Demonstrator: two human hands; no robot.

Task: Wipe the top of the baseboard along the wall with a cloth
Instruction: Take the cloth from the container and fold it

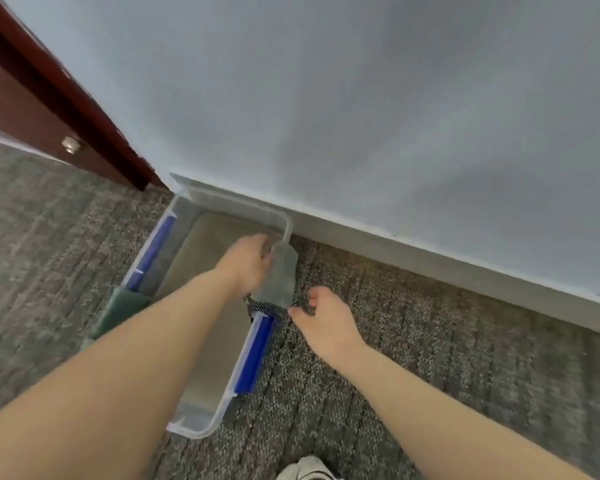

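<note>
A grey cloth (280,275) hangs over the right rim of a clear plastic bin (201,271) with blue handles. My left hand (248,261) grips the cloth's upper part. My right hand (321,320) has its fingertips at the cloth's lower right corner, where a dark mesh edge shows; whether they pinch it is unclear. The pale baseboard (430,258) runs along the foot of the light blue wall (361,98), slanting down to the right behind the bin.
The bin stands on speckled grey carpet (413,341) against the baseboard. A green cloth (118,310) drapes over the bin's left rim. A dark red wooden door (32,109) with a metal stop stands at upper left. A shoe tip (309,471) shows at the bottom.
</note>
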